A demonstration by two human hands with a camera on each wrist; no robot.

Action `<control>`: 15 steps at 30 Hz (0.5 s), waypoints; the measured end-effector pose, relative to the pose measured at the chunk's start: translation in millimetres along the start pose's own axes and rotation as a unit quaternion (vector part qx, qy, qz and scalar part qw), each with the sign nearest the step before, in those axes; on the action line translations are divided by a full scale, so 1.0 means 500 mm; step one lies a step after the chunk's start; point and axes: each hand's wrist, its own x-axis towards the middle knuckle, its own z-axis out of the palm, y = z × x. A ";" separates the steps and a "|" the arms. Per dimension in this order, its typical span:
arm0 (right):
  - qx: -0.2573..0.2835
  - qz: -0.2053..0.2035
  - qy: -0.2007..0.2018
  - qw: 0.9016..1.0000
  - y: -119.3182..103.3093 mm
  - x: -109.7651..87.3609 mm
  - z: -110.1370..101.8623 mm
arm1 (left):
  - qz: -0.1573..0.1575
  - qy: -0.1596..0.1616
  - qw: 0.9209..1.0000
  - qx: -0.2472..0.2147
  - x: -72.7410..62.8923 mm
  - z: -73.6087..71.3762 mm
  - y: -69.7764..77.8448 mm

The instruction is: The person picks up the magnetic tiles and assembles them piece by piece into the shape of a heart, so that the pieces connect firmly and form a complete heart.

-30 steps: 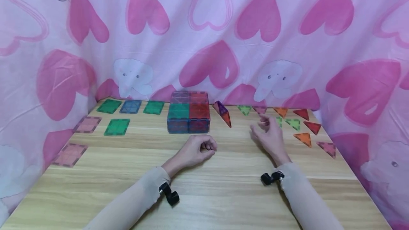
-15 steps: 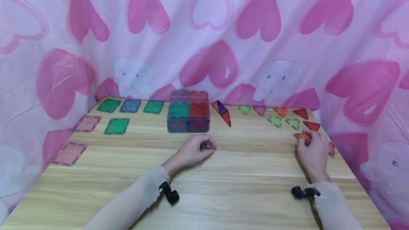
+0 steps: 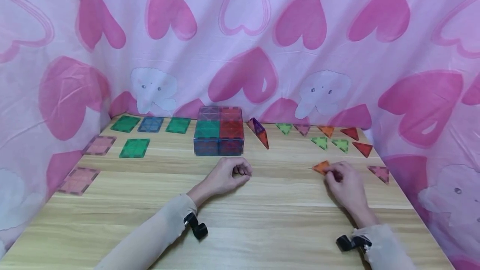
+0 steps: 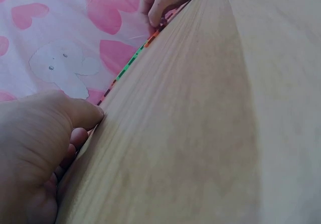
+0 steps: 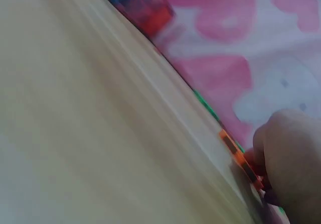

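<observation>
Multicoloured translucent box (image 3: 218, 146) built — right of it the right hand (image 3: 347, 184) pinched an orange translucent triangle (image 3: 320, 167), left hand (image 3: 224, 175) curled loosely in front, flat coloured tiles (image 3: 134, 148) unjoined either side.

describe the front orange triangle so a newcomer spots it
On the wooden table, look right of the coloured block to the right grip. The orange triangle juts leftward from it, the only triangle held; the other orange triangle lies farther back.

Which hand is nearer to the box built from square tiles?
Left. The left hand lies just in front of the box; the right hand is well to its right, pinching an orange triangle.
</observation>
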 end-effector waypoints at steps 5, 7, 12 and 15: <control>0.064 -0.053 -0.056 0.995 -0.083 -0.014 0.050 | -0.001 -0.009 1.000 -0.003 -0.002 -0.001 -0.002; 0.088 -0.073 -0.077 0.990 -0.121 -0.017 0.073 | -0.003 -0.010 1.000 -0.004 -0.002 -0.002 -0.002; 0.141 -0.125 -0.137 0.972 -0.201 -0.020 0.123 | -0.007 -0.012 1.000 0.010 -0.001 -0.005 -0.001; 0.164 -0.136 -0.167 0.963 -0.229 -0.020 0.139 | -0.011 -0.018 1.000 0.022 0.001 -0.003 -0.001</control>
